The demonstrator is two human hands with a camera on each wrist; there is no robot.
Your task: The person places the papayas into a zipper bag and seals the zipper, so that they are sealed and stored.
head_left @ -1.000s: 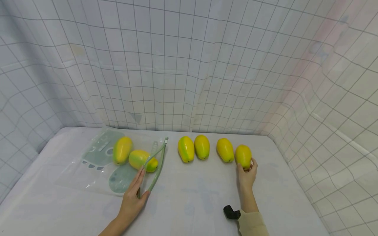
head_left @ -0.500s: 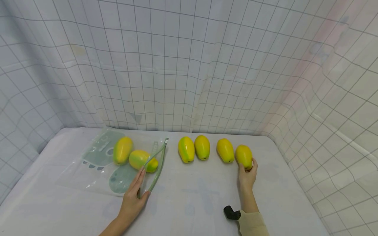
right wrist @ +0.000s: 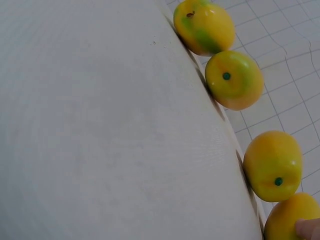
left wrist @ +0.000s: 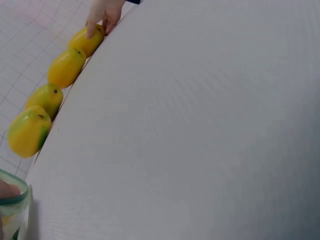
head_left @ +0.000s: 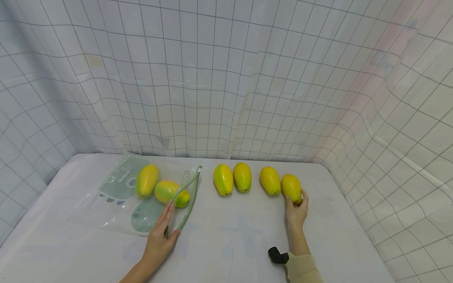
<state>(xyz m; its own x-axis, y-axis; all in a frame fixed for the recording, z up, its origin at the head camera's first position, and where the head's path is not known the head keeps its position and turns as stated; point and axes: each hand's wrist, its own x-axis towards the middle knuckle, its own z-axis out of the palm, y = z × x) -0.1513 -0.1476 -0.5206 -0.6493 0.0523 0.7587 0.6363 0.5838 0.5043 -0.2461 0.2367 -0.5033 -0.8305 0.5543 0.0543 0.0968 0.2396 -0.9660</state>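
Note:
My left hand (head_left: 159, 237) lies at the mouth of a clear zip bag (head_left: 116, 214) with green dinosaur print. Its straight fingers touch one green zip edge and the thumb the other, holding the mouth spread. Inside the bag are two yellow-green papayas: one upright papaya (head_left: 147, 181) and one sideways papaya (head_left: 166, 190) pointing at the mouth. My right hand (head_left: 297, 212) grips the near end of the rightmost papaya (head_left: 291, 185), thumb on its left and fingers on its right. The left wrist view shows the right hand (left wrist: 106, 12) on that papaya from the side.
To the left of the gripped papaya stand a close papaya (head_left: 269, 181), then a pair, one plain papaya (head_left: 242, 177) and one green-striped papaya (head_left: 223, 180). A white cloth covers the table (head_left: 226, 236). A checked curtain (head_left: 212, 98) hangs behind. A black device (head_left: 277, 255) sits at the right wrist.
The rightmost papaya has shifted a little left, its top closer to its neighbour, with the right hand still around its near end. The left hand and bag stay put.

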